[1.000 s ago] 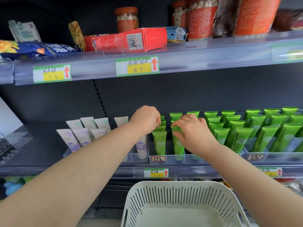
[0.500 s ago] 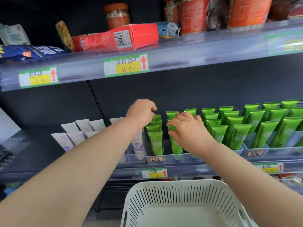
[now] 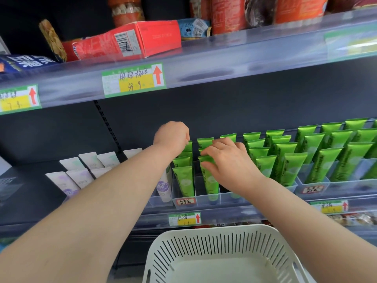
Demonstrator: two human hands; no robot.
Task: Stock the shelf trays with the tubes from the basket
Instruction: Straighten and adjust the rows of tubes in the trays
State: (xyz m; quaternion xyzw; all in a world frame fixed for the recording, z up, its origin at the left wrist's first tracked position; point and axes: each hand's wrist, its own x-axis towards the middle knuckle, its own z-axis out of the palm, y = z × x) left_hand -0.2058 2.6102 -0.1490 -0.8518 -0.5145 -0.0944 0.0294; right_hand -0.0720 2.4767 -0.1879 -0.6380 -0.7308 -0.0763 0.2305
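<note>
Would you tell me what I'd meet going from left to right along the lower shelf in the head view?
White-and-purple tubes → left hand → right hand → rows of green Chamomile tubes.

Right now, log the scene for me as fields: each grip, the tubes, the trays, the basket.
left hand grip: curled over the rear of the leftmost row of green plastic tubes; hold unclear
right hand grip: pinches a green tube by its top, next row
clear plastic shelf tray: tubes upright in rows
white slotted plastic basket: below the shelf, no tubes visible inside
pale lilac tubes: left of the green ones
</note>
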